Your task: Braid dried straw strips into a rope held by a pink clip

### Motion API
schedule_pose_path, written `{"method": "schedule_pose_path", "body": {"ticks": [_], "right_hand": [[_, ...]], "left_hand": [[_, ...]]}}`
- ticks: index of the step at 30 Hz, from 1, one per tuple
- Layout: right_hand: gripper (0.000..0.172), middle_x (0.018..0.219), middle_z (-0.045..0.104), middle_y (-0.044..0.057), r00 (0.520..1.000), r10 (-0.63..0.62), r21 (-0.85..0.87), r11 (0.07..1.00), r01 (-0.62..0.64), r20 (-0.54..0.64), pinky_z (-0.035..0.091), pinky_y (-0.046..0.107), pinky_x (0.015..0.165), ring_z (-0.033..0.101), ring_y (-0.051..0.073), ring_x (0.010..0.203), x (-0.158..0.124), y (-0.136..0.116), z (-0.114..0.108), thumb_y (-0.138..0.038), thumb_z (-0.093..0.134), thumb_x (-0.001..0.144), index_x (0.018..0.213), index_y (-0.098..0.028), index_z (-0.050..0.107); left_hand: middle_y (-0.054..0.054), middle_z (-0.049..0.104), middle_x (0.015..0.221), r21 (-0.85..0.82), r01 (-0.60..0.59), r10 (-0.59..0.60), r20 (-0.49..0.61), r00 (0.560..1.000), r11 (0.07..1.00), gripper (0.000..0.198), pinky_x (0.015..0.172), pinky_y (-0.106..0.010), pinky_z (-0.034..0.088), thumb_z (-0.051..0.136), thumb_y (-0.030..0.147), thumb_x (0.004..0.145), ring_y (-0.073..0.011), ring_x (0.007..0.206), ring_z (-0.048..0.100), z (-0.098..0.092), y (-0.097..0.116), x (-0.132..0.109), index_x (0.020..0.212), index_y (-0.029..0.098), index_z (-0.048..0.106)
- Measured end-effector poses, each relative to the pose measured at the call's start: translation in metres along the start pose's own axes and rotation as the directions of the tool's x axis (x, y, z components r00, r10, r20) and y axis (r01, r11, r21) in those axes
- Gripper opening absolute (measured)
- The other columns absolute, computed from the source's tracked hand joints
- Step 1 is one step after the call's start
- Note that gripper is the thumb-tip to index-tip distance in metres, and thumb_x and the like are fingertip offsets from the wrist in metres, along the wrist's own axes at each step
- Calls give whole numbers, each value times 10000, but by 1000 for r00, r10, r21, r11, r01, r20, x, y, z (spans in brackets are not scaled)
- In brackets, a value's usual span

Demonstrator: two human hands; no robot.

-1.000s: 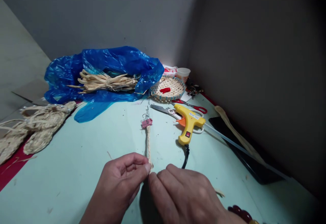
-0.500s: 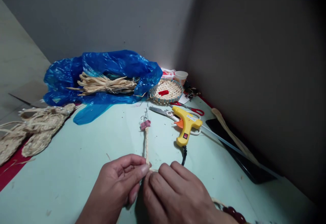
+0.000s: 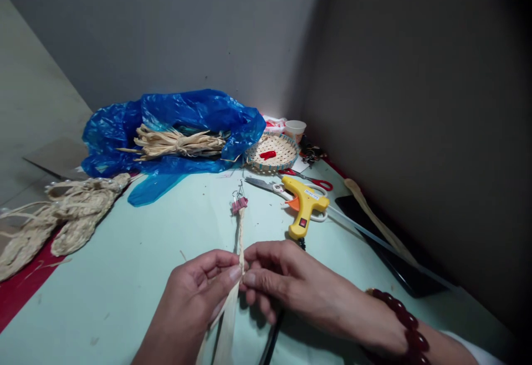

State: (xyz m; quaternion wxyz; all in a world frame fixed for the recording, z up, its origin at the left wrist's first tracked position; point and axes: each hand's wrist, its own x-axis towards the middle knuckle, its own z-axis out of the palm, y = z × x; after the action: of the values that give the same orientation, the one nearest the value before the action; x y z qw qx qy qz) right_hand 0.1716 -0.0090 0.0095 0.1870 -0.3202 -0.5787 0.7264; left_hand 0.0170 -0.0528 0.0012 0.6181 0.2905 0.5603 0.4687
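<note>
A thin braid of pale straw (image 3: 240, 235) lies on the light green table (image 3: 137, 276), its far end held by a pink binder clip (image 3: 239, 204). My left hand (image 3: 199, 293) pinches the near end of the braid between thumb and fingers. My right hand (image 3: 282, 279), with a dark red bead bracelet at the wrist, pinches the same spot from the right. Loose flat straw strips (image 3: 226, 329) run from the pinch down toward me between the hands.
A yellow glue gun (image 3: 305, 205) lies just beyond my right hand, scissors (image 3: 270, 186) and red-handled scissors (image 3: 310, 178) behind it. A blue plastic bag (image 3: 183, 127) holds a straw bundle (image 3: 178, 143). A woven basket (image 3: 272, 152), a cup (image 3: 295, 128), braided straw pieces (image 3: 66, 215) at left, a dark phone (image 3: 394, 248) at right.
My right hand has turned and drawn back to the right, fingers now pinching the braid from the side. Loose straw strips now show below the pinch. The view shifted slightly.
</note>
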Motion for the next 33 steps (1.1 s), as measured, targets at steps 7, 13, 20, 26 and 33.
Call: {"method": "schedule_pose_path", "body": {"ticks": [7, 13, 20, 26, 33], "right_hand": [[159, 687, 528, -21, 992, -66, -210, 977, 42, -110, 315, 175, 521, 418, 78, 592, -5, -3, 1, -216, 448, 920, 866, -147, 580], [133, 712, 554, -22, 970, -141, -271, 959, 83, -201, 353, 188, 580, 473, 95, 658, -2, 1, 5, -261, 536, 874, 835, -154, 605], [185, 641, 538, -20, 954, -143, -325, 944, 52, -263, 324, 193, 526, 450, 90, 592, -1, 1, 6, -273, 547, 855, 731, -140, 581], [172, 633, 531, -26, 937, -198, -450, 892, 50, -288, 317, 196, 531, 457, 95, 602, -6, 0, 8, -263, 512, 876, 763, -153, 580], [157, 607, 497, -52, 923, -274, -575, 815, 75, -268, 294, 194, 519, 407, 79, 567, -9, -3, 8, -232, 487, 880, 763, -168, 572]], "left_hand": [[8, 661, 566, 123, -162, 163, -2, 987, 979, 303, 576, -253, 448, 744, 356, 691, -166, 563, 617, -1, -2, 0, 864, 200, 551], [13, 680, 632, 112, -149, 153, -26, 988, 982, 370, 521, -213, 391, 766, 384, 662, -138, 552, 586, -2, -3, -2, 877, 230, 507], [6, 712, 728, 408, -191, 223, -31, 974, 893, 207, 677, -286, 420, 613, 409, 792, -196, 670, 629, 1, -1, -11, 914, 269, 522], [20, 644, 635, 741, -291, 331, 99, 939, 605, 184, 651, -261, 380, 525, 394, 852, -184, 624, 588, -4, 10, -15, 737, 261, 582], [31, 492, 527, 601, -214, 246, 30, 969, 770, 329, 521, -232, 328, 555, 447, 817, -151, 546, 466, -4, 11, -13, 577, 224, 526]]}}
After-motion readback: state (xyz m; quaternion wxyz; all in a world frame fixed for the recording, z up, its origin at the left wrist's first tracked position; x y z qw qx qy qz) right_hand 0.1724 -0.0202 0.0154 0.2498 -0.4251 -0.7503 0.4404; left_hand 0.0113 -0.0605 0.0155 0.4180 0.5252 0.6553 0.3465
